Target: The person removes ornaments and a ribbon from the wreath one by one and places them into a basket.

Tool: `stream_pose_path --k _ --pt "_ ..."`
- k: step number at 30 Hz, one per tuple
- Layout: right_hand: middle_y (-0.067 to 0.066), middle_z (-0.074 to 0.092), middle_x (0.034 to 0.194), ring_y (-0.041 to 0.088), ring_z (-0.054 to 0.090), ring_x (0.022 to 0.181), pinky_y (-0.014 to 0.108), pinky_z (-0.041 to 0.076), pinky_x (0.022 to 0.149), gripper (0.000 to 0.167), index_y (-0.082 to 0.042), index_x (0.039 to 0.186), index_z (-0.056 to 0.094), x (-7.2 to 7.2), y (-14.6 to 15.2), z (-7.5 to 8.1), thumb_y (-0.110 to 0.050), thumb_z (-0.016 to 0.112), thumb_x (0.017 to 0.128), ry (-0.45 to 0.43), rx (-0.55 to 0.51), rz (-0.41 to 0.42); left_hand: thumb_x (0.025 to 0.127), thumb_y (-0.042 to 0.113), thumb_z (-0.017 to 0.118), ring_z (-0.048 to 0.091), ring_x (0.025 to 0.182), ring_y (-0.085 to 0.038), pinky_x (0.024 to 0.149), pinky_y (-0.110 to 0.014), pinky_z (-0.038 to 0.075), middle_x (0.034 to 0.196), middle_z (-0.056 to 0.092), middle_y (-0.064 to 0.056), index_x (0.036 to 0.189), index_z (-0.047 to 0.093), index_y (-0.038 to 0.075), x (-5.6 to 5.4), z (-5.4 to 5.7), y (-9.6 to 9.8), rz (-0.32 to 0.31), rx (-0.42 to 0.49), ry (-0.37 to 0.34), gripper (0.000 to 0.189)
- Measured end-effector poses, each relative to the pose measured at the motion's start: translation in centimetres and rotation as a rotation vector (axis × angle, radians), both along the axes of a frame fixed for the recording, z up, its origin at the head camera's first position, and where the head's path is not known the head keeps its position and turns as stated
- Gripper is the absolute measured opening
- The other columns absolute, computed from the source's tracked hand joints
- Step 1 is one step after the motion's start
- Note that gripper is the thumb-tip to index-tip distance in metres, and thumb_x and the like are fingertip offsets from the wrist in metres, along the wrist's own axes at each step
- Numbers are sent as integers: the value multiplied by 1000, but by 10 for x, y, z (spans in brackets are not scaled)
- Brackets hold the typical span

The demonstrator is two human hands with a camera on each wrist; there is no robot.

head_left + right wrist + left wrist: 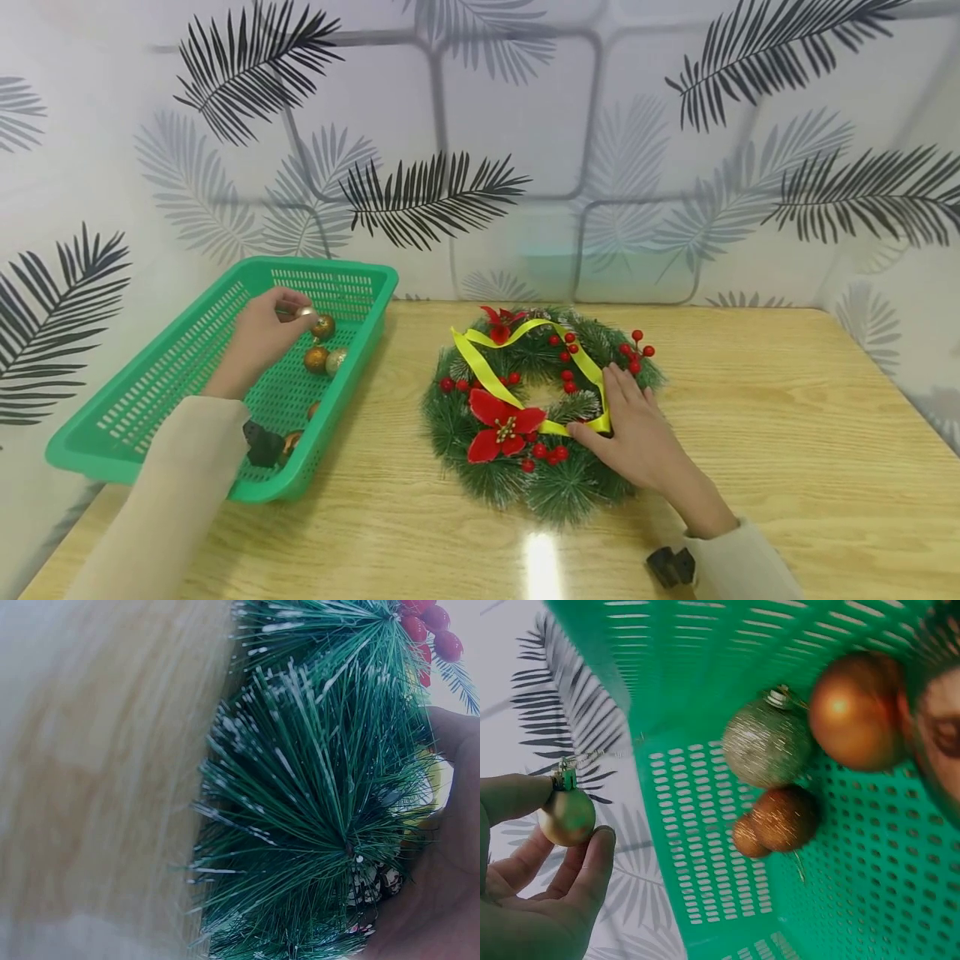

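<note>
My left hand [258,337] pinches a small gold bauble [568,817] between thumb and fingertips, over the far part of a green plastic basket [369,333]. The bauble's metal cap points up in the left wrist view. Several more baubles lie in the basket, among them a glittery pale gold one [766,742] and a shiny copper one [855,712]. On the table, a green wreath [566,492] carries red berries and a large red poinsettia [489,408]. Spread fingers of my right hand [637,433] rest on its right side, against a loop of yellow ribbon [480,364].
The basket stands at the left on the wooden table [787,400]. Behind the table hangs a pale cloth [517,117] with a leaf print. Another red flower [500,333] sits at the wreath's far side.
</note>
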State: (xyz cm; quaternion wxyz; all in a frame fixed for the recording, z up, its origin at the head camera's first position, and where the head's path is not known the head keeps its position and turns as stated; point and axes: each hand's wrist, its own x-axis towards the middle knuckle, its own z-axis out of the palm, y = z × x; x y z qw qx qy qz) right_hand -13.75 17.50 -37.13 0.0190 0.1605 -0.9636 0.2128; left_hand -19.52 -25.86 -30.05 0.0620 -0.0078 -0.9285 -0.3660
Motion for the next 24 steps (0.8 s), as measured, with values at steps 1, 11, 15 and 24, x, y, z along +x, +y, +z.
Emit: stream_pose_path --k 1,11,15,24 --pt "31 18 153 48 18 141 65 15 110 89 13 146 19 0 0 0 -51 52 93 -1 0 0 96 26 51 52 116 -42 89 -53 47 122 53 -26 122 51 -3 0 -1 0 -4 -6 -1 38" --pt "31 18 153 48 17 141 66 14 110 90 13 146 19 0 -1 0 -51 52 93 -10 -4 7 96 24 50 52 118 -43 90 -54 47 123 52 -26 123 50 -2 0 -6 -1 -29 -69 -35 38" --pt "31 17 153 48 17 141 66 15 110 90 13 146 19 -1 0 -1 -51 52 93 -9 3 5 96 25 50 52 118 -41 89 -53 47 124 52 -25 123 50 -1 -2 -7 0 -34 -67 -52 38" --pt "30 18 153 47 17 141 66 15 110 90 12 146 19 -1 0 -1 -52 52 93 -4 10 5 97 24 51 52 116 -42 86 -51 49 128 52 -26 126 48 -3 -2 -8 -1 -62 -89 -64 40"
